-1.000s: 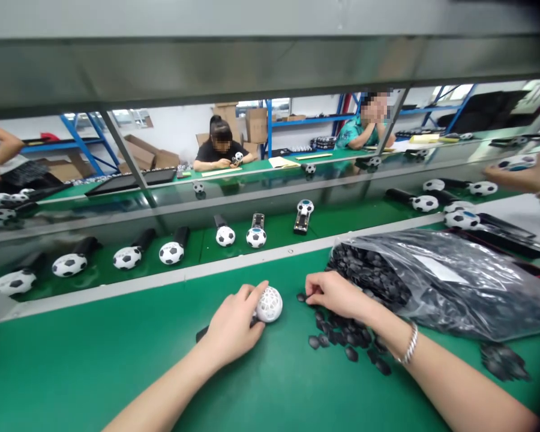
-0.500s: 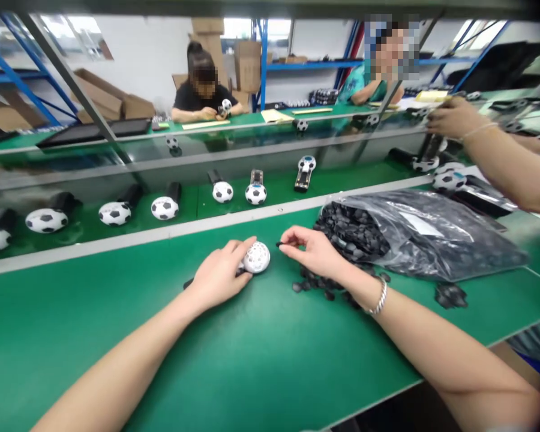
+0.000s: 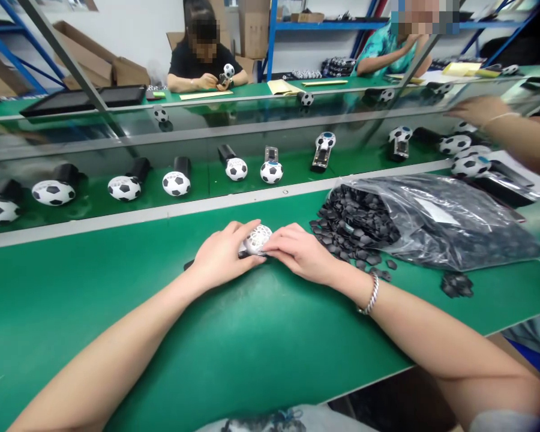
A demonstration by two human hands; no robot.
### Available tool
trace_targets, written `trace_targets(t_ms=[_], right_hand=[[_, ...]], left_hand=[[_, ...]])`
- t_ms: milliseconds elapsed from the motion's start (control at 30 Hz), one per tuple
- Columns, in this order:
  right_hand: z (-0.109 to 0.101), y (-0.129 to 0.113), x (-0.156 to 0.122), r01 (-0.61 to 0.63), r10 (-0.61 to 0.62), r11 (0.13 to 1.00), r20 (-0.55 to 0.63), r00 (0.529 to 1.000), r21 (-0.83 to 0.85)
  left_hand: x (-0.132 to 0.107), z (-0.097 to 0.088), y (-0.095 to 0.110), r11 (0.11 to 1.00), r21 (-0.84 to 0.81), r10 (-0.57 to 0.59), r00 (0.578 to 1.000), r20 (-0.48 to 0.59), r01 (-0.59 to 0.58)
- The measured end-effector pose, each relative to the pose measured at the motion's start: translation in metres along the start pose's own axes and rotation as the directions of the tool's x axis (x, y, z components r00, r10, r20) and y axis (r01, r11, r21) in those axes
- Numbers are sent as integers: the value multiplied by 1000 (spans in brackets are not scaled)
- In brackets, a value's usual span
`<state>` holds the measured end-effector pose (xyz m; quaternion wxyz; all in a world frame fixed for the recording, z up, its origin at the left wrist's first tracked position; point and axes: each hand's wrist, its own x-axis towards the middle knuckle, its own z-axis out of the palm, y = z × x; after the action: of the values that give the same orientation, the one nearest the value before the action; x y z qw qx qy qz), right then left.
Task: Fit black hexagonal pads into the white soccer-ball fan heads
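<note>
One white ball (image 3: 257, 238) rests on your green surface (image 3: 252, 348), left of the plastic bag (image 3: 459, 222) and well apart from it. You can see a pale, rounded face crossed by thin white ribs, like a net, with small openings between them; the far side from the bag is covered by your fingers. A dark bar (image 3: 188, 264) pokes out beyond your left hand (image 3: 222, 255), farther from the bag than the ball; your hand hides any join.

Your left hand is curled around the ball, thumb and forefinger holding it from two sides. Your right hand (image 3: 299, 252), between the ball and the bag, has its fingertips gathered at the ball's edge; you cannot tell whether they pinch anything.

Loose black pieces (image 3: 357, 222), flat and angular, spill from the bag's mouth toward your right hand, and a small black clump (image 3: 456, 284) lies just on your side of the bag. Past the bag and to its left, finished-looking soccer balls (image 3: 176, 183) with black patches lie in a row.
</note>
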<state>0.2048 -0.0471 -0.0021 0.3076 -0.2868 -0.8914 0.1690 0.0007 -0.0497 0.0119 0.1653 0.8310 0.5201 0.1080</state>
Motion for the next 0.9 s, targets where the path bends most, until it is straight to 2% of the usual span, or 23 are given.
trace_targets(t_ms=[167,300,433,567,700,800,900], right_hand=[[5,-3,4,-87,88,996,-41,995,32],[8,-3,4,-186,209,964,-108,972,189],[13,1,5,-320,390,850,-91,916,419],[20,3,6,-377,464,727,-6,886,573],[20,4,8,-385,478,713,-3,879,585],[5,15,8,-410,477,728,24,879,550],[-17,32,4,-524,542,811,5,840,260]], left_hand=[[-1,0,2,999,-39,-38,999,-15,37],[0,-1,2,997,-74,-41,998,-39,38],[4,-1,1,987,-151,-63,997,-39,56],[7,1,2,970,-231,-87,996,-38,76],[6,1,5,977,-200,-94,993,-65,80],[4,-2,4,986,-156,-61,998,-33,55],[3,-5,0,998,-66,22,1000,14,-21]])
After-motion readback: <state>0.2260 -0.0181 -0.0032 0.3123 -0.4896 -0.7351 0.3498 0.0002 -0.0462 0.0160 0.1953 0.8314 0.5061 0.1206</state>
